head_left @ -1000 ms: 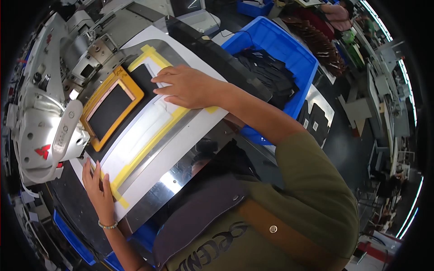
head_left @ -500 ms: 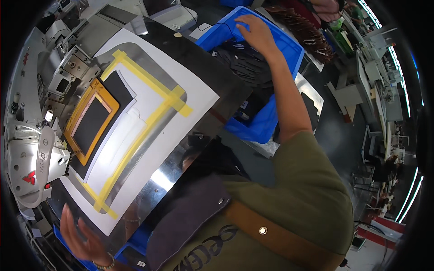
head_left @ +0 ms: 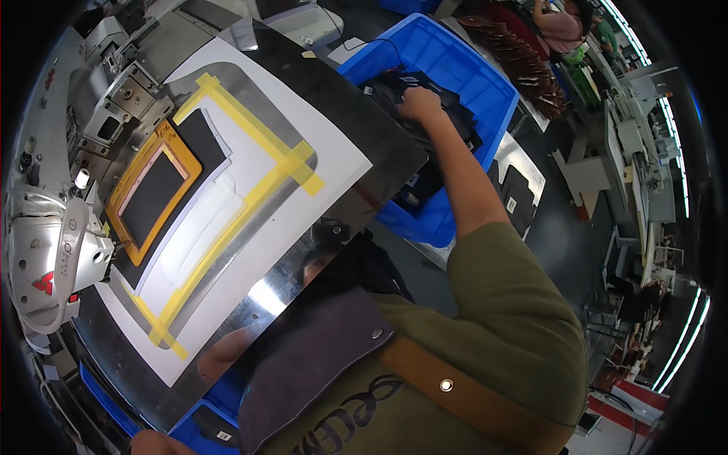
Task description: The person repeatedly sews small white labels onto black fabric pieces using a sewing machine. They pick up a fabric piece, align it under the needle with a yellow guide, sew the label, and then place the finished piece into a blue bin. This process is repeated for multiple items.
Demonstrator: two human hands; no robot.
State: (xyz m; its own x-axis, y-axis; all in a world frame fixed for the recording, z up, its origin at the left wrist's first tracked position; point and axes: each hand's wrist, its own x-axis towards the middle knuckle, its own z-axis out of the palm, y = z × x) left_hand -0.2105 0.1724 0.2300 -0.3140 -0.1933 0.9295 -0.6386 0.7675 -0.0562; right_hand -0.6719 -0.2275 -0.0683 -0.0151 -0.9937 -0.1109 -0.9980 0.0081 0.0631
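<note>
My right hand (head_left: 419,104) reaches into a blue bin (head_left: 493,89) on the far right of the worktable. Its fingers are curled closed on the edge of a black flat piece (head_left: 387,92). More black pieces (head_left: 413,189) with small white labels lie heaped under and around it. Only a bit of my left arm shows at the lower left edge; the left hand is out of the picture. On the table, a yellow-orange frame (head_left: 192,145) lies over a black piece (head_left: 208,136), on a white sheet (head_left: 326,152) with yellow tape strips, beside a sewing machine (head_left: 57,262).
The dark shiny tabletop (head_left: 303,83) ends near my body. Another blue bin (head_left: 205,428) sits below the table at lower left. A stack of brown pieces (head_left: 519,64) lies beyond the bin, and a person (head_left: 565,29) is at the far right.
My right hand has come down from above the bin's far part onto the black pieces and closed. My left hand has moved down out of the picture.
</note>
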